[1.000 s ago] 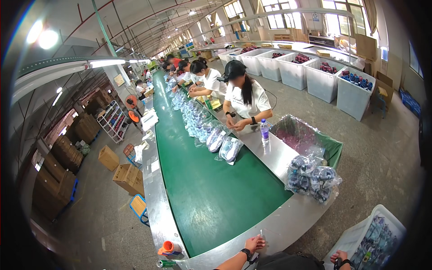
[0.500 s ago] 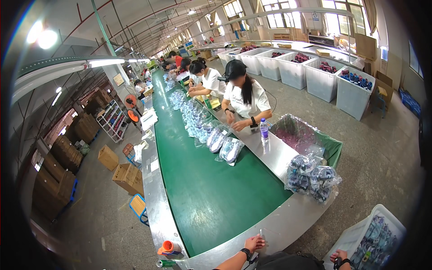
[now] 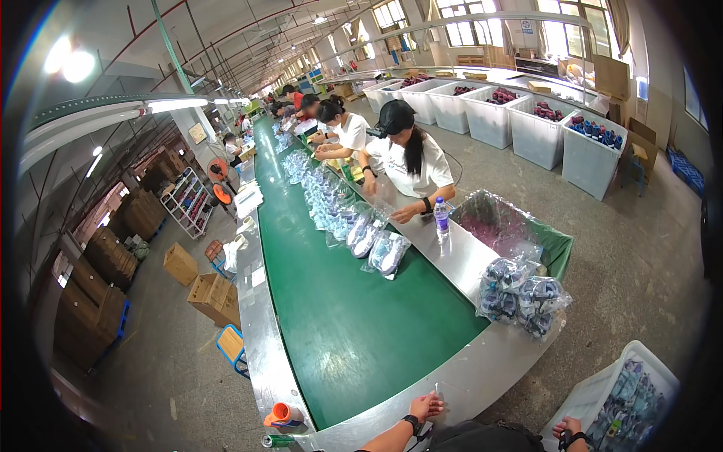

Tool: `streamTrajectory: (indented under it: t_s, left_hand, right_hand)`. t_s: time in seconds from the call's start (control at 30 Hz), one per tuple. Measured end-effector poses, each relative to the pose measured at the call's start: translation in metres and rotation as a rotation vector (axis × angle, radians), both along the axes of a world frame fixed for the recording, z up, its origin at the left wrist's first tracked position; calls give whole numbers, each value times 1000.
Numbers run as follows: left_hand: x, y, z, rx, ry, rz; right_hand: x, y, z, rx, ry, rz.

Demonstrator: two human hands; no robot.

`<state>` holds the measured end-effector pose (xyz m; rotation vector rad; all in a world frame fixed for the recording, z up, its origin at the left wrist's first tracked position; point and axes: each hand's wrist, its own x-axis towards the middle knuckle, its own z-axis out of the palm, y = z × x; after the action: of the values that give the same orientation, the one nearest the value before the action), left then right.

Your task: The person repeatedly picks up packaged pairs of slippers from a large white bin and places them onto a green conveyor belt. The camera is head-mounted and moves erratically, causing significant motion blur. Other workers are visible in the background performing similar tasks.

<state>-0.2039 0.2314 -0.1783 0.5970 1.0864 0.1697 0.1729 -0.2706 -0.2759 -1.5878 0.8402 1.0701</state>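
Note:
My left hand (image 3: 427,407) rests on the metal rim (image 3: 474,371) at the near end of the green conveyor belt (image 3: 339,331). Its fingers lie loosely out, and nothing shows in them. Lower right, my right hand (image 3: 566,427) is beside the white bin (image 3: 640,354), with curled fingers and nothing visible inside them. That bin holds several bagged shoes (image 3: 623,407). Clear bags of shoes (image 3: 388,255) sit in a row along the belt's right side. More bagged shoes (image 3: 527,297) are piled on the rim's right corner.
Across the belt, a co-worker (image 3: 410,162) handles a clear plastic bag (image 3: 385,197) near a purple-labelled bottle (image 3: 441,216). A lined green bin (image 3: 556,248) stands to the right. An orange container (image 3: 280,414) and a green can (image 3: 279,441) are at the near left.
The co-worker's hands have moved apart, with a clear bag spread between them. The nearest bagged shoes have shifted very slightly toward me. My hands stay put.

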Motion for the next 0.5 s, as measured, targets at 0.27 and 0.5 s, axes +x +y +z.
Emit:
streamTrajectory:
  t_s: [0.27,0.5]
  left_hand:
    - [0,0,-1,2,12,8]
    - [0,0,-7,-2,1,4]
  right_hand:
    - [-10,13,26,23,-55,-16]
    - [-14,24,45,-37,-12,-9]
